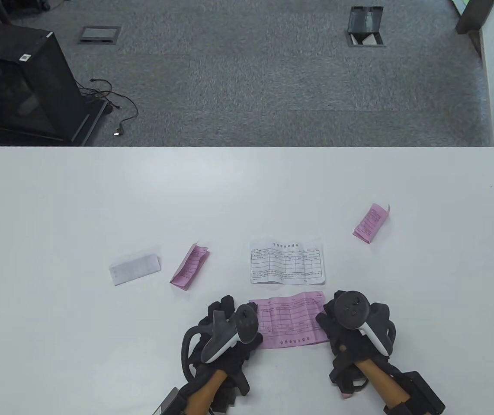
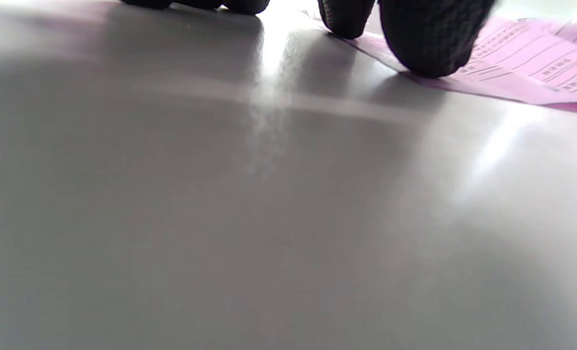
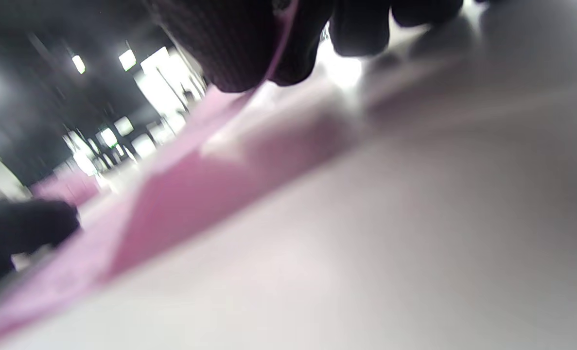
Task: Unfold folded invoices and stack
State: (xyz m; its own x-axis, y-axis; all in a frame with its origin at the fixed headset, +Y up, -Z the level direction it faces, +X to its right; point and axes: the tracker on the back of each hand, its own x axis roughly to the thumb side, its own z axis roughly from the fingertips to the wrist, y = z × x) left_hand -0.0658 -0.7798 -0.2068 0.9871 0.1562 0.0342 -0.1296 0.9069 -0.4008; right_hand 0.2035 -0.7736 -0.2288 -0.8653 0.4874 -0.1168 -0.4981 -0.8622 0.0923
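Pink invoice lay unfolded, long axis spanning between both grips, right hand pinched its edge, left hand pressed it flat-fingered, white invoice just beyond.

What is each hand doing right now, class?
Left hand: fingertips press the left edge of the opened pink invoice.
Right hand: pinches that invoice's right edge.
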